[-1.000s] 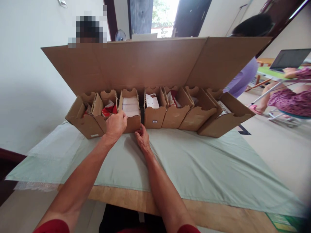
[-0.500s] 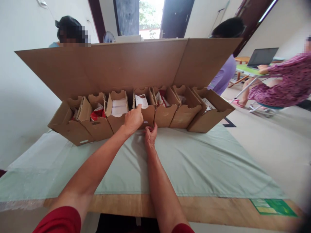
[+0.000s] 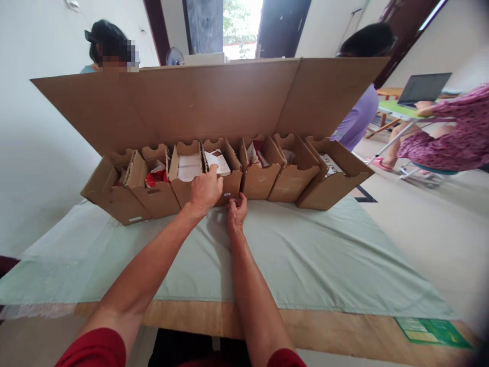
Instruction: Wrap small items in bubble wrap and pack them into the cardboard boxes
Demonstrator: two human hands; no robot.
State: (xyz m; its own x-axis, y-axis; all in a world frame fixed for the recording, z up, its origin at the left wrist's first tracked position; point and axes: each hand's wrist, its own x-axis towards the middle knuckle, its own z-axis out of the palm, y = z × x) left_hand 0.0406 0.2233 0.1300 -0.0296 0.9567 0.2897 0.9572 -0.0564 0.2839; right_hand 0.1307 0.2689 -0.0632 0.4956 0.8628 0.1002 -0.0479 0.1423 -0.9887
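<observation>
A cardboard box (image 3: 229,184) with a white item (image 3: 221,162) inside stands in the middle of a row of similar open boxes. My left hand (image 3: 207,190) is closed over its front rim, fingertips beside the white item. At the same box's lower front right corner, my right hand (image 3: 237,210) grips the bottom edge, its fingers partly hidden. On the left, a box (image 3: 179,191) with a white item touches it. A narrow gap separates it from the box (image 3: 262,182) on the right, which contains something red and white.
A tall cardboard panel (image 3: 214,97) rises behind the row. Pale green cloth (image 3: 324,255) covers the wooden table (image 3: 183,316), with clear plastic (image 3: 64,260) at the left. Other people sit beyond, one at a laptop (image 3: 425,89).
The middle box has shifted left with my left hand on it, closing the gap on its left and opening one on its right. My right hand stays at its lower corner.
</observation>
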